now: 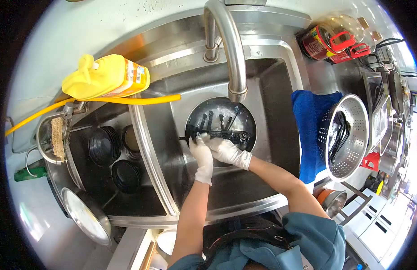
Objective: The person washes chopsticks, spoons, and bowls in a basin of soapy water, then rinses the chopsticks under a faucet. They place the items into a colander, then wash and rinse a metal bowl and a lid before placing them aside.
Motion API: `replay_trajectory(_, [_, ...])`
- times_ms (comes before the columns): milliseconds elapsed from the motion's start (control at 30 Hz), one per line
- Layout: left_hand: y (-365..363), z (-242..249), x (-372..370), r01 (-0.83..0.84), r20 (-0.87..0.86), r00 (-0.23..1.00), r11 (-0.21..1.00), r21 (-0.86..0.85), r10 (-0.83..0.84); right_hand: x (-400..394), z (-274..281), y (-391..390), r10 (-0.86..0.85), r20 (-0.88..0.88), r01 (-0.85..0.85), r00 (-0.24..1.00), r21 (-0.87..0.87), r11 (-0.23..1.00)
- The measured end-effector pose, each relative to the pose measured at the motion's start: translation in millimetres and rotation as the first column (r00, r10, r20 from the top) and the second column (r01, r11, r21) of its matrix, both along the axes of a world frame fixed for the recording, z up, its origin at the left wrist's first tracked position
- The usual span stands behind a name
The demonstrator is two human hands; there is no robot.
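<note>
Both hands wear white gloves and meet over the near rim of a dark round bowl (206,110) in the right sink basin. Fingers bent, my left hand (201,155) closes round a slim black utensil (183,138), whose end pokes out to the left past the bowl. Right beside it, my right hand (228,152) has its fingers closed at the same spot; its fingertips and what they grip are partly hidden. Several black utensils (210,120) lie wet in the bowl; their heads are too dark to make out.
A steel faucet (237,67) arches over the bowl. Dark stacked bowls (104,146) sit in the left basin. A yellow jug (107,76) and yellow hose (141,100) are at the back left. On the right, a steel colander (357,148) holds black utensils beside a blue towel (310,135).
</note>
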State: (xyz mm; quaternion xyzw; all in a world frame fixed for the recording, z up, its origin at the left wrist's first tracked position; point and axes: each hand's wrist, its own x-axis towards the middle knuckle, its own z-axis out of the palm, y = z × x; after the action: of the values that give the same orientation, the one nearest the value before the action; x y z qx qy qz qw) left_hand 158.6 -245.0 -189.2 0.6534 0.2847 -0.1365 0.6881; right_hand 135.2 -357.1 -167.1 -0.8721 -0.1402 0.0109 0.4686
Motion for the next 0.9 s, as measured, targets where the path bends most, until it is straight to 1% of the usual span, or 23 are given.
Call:
replay_trajectory(33, [4.1,-26.2,-1.3,-0.095,-0.005,0.995,0.994,0.063,0.095,10.3,4.4,-6.2,0.122,-0.102,-0.144,0.987,-0.248,0.958])
replay_trajectory(67, [10.0,-27.5,-1.1,-0.097,-0.007,0.995,0.993,0.066,0.097,23.7,8.6,-14.8,0.213,-0.232,-0.3,0.949,-0.461,0.835])
replay_trajectory(100, [15.3,-26.7,-1.1,-0.063,-0.112,0.991,0.993,0.099,0.074,17.1,-25.3,-25.6,-0.105,-0.074,0.065,0.992,-0.416,0.907])
replay_trajectory(133, [18.9,-24.6,-2.6,-0.025,-0.219,0.974,0.991,0.128,0.053,23.3,-46.2,-43.1,-0.178,-0.11,0.1,0.978,-0.501,0.859])
replay_trajectory(167, [17.0,-18.3,-3.9,-0.193,-0.342,0.922,0.981,0.004,0.182,27.2,-58.0,-53.1,-0.239,0.043,0.223,0.97,-0.545,0.808])
replay_trajectory(200, [24.8,-35.4,-13.6,-0.199,-0.344,0.919,0.98,0.01,0.191,29.6,-71.6,-63.6,-0.132,0.037,0.124,0.991,-0.659,0.742])
replay_trajectory(267, [40.0,-72.9,-35.9,-0.144,-0.611,0.788,0.944,-0.298,-0.072,30.8,-88.6,-72.8,0.194,0.068,-0.069,0.979,-0.778,0.624])
replay_trajectory(300, [35.4,-75.6,-42.8,-0.099,-0.641,0.765,0.971,-0.215,-0.064,35.2,-85.7,-72.2,0.197,0.071,-0.069,0.978,-0.779,0.624])
replay_trajectory(367, [16.0,-82.4,-57.1,-0.011,-0.655,0.756,1.0,-0.009,0.002,41.6,-85.3,-68.3,0.449,0.048,-0.207,0.892,-0.839,0.503])
replay_trajectory(400, [13.7,-91.7,-61.8,-0.084,-0.649,0.76,0.995,-0.055,0.028,43.4,-87.6,-67.2,0.454,0.044,-0.215,0.89,-0.837,0.503])
replay_trajectory(467, [15.3,-107.1,-61.9,-0.259,-0.71,0.703,0.943,-0.208,0.037,49.9,-93.7,-64.9,0.498,-0.075,-0.332,0.864,-0.828,0.451])
replay_trajectory(500, [16.0,-112.7,-61.7,-0.263,-0.711,0.702,0.943,-0.205,0.041,49.9,-109.9,-60.3,0.435,-0.069,-0.284,0.898,-0.845,0.453])
replay_trajectory(533, [15.2,-117.8,-60.6,-0.288,-0.676,0.729,0.945,-0.154,0.112,49.2,-123.8,-59.9,0.438,-0.068,-0.285,0.896,-0.845,0.453])
replay_trajectory(567, [14.0,-119.4,-59.4,-0.315,-0.634,0.752,0.943,-0.106,0.18,45.2,-145.7,-63.5,0.37,-0.005,-0.186,0.929,-0.871,0.455])
replay_trajectory(600, [17.5,-116.8,-57.6,-0.317,-0.633,0.753,0.942,-0.109,0.18,44.0,-147.8,-67.5,0.301,0.06,-0.085,0.952,-0.89,0.449])
replay_trajectory(633, [26.3,-113.3,-55.2,-0.395,-0.597,0.785,0.876,-0.276,0.166,34.1,-147.6,-73.0,0.209,-0.062,-0.15,0.976,-0.885,0.44])
replay_trajectory(667, [35.7,-111.3,-52.6,-0.453,-0.557,0.815,0.777,-0.437,0.162,36.3,-135.1,-77.2,0.212,-0.063,-0.152,0.975,-0.888,0.434])
replay_trajectory(700, [46.4,-119.9,-51.3,-0.411,-0.598,0.799,0.789,-0.457,0.07,38.0,-121.9,-80.3,0.121,-0.344,-0.36,0.931,-0.818,0.449])
replay_trajectory(733, [42.4,-129.7,-58.2,-0.42,-0.603,0.794,0.786,-0.453,0.076,38.1,-109.9,-79.3,0.038,-0.601,-0.541,0.798,-0.688,0.484])
replay_trajectory(767, [29.5,-124.3,-59.9,-0.185,-0.552,0.832,0.967,-0.176,0.059,28.7,-115.7,-85.4,0.092,-0.459,-0.442,0.883,-0.75,0.492])
replay_trajectory(800, [32.8,-116.9,-59.8,-0.172,-0.547,0.836,0.968,-0.184,0.045,24.6,-112.4,-83.5,0.099,-0.467,-0.451,0.879,-0.743,0.494])
replay_trajectory(867, [39.1,-101.3,-58.9,-0.147,-0.536,0.844,0.968,-0.202,0.017,19.9,-102.5,-82.6,0.008,-0.157,-0.142,0.988,-0.868,0.476])
replay_trajectory(900, [36.7,-96.4,-57.4,-0.25,-0.543,0.834,0.944,-0.215,0.097,18.5,-94.6,-86.4,0.072,0.097,0.035,0.993,-0.8,0.599])
